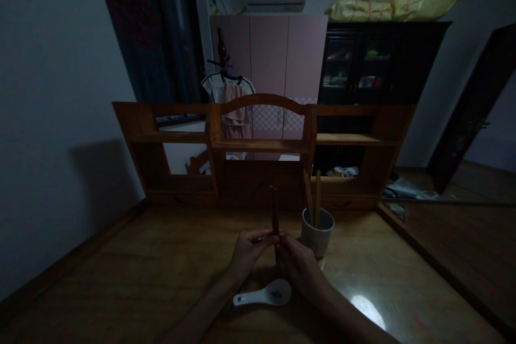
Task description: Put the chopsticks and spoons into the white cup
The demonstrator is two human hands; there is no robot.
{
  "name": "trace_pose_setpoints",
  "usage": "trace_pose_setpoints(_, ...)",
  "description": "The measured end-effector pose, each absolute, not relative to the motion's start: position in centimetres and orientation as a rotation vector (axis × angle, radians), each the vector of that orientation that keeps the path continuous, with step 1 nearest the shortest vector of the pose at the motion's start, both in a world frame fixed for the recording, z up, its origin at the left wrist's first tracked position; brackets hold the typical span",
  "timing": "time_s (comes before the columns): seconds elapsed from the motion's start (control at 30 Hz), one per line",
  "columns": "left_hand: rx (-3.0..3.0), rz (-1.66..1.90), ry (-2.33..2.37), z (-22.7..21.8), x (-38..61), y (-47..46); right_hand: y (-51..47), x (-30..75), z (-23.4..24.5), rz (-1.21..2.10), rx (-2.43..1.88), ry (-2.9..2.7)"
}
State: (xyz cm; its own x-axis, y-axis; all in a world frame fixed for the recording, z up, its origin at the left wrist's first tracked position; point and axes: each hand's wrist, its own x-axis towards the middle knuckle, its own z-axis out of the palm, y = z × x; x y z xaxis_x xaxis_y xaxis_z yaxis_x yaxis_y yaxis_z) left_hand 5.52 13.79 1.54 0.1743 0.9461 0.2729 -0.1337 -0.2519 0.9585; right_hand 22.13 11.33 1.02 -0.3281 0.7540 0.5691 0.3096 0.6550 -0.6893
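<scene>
A pair of dark brown chopsticks (274, 209) stands upright between my two hands, above the wooden desk. My left hand (250, 250) pinches them from the left with thumb and fingers. From the other side, my right hand (296, 260) has its fingers closed around the same chopsticks; its palm is hidden. A white ceramic spoon (264, 295) with a blue pattern in its bowl lies on the desk just below my hands, handle to the left. Beyond my right hand stands a light grey cup (317, 234) with several lighter chopsticks (314, 199) leaning in it.
The wooden desk (121, 263) carries a low open shelf unit (262, 145) along its back edge. A raised rim (435, 263) runs down the right side. A bright light reflection (367, 309) lies on the desktop at lower right. Behind are pink cabinets (268, 54) and a dark cupboard (419, 59).
</scene>
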Motion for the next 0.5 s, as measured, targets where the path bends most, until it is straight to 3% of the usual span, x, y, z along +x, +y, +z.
trace_pose_setpoints(0.5, 1.651, 1.331, 0.819, 2.26, 5.27, 13.78, 11.38, 22.31, 0.88, 0.577, -0.925, -1.933)
